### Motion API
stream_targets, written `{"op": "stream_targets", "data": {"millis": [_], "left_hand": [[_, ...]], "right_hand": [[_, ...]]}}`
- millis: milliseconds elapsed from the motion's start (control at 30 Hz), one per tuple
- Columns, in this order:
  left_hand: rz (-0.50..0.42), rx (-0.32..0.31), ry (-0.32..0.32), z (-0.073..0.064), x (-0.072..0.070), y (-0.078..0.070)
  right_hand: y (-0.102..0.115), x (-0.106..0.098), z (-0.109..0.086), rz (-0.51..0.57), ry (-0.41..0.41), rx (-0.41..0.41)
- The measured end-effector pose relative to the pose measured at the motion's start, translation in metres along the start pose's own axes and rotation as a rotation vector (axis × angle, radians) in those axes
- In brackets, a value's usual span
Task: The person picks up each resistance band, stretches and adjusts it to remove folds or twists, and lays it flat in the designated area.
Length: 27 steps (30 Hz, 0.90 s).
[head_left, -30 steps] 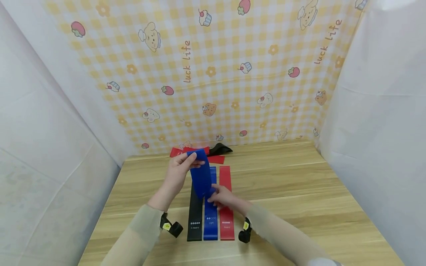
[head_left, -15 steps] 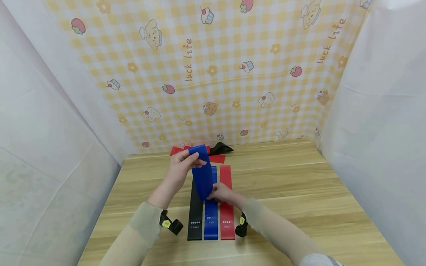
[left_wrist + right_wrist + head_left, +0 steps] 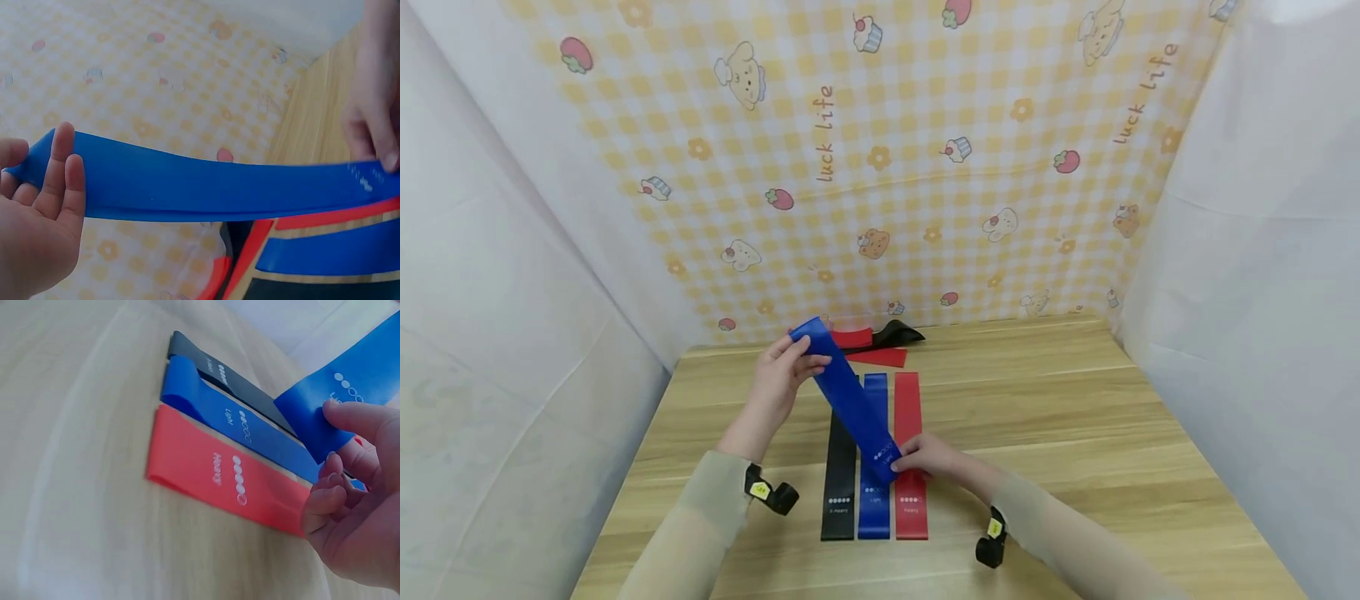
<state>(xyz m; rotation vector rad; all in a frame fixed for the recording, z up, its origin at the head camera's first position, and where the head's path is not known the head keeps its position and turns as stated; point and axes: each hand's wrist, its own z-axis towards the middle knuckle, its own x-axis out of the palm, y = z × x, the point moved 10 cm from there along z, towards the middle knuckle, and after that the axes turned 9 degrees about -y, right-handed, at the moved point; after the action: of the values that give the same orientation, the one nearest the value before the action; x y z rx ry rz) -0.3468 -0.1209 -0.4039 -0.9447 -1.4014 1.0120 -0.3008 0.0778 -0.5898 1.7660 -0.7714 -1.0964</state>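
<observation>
A blue resistance band [image 3: 850, 396] is stretched out slantwise between my two hands, above the bands on the table. My left hand [image 3: 780, 372] pinches its upper far end, with fingers on both faces in the left wrist view. The right hand [image 3: 927, 458] pinches the near end between thumb and fingers, beside the printed dots and "Light" label. Beneath lie three flat bands in a row: a black one [image 3: 838, 492], a blue one labelled Light [image 3: 874, 518] and a red one labelled Heavy [image 3: 912, 517]. The held band covers part of the black and blue ones.
At the back of the wooden table [image 3: 1037, 417], loose red bands [image 3: 880, 358] and a twisted black band [image 3: 898, 335] lie near the checked backdrop [image 3: 880, 200]. White curtains [image 3: 1240, 250] stand on both sides. Each wrist wears a small black camera [image 3: 991, 550].
The held blue band has gone from hanging folded to drawn out lengthwise. My left hand has moved left; my right hand has moved right and nearer, now at the labelled end.
</observation>
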Motion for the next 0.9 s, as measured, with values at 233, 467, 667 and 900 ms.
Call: {"op": "stream_targets", "data": {"millis": [233,467,667,900], "left_hand": [[0.009,-0.132,-0.097,0.008,-0.036,0.032],[0.021,-0.291,-0.12,0.013,-0.074,0.081],[-0.007,-0.389,-0.162,0.01,-0.103,0.124],[-0.02,-0.418,-0.183,0.004,-0.116,0.152]], "right_hand": [[-0.009,-0.004,-0.021,0.082,0.012,0.009],[-0.02,-0.013,-0.028,0.108,-0.01,0.048],[-0.024,-0.022,-0.025,0.022,-0.033,0.058],[-0.037,-0.029,-0.02,0.018,-0.064,0.134]]}}
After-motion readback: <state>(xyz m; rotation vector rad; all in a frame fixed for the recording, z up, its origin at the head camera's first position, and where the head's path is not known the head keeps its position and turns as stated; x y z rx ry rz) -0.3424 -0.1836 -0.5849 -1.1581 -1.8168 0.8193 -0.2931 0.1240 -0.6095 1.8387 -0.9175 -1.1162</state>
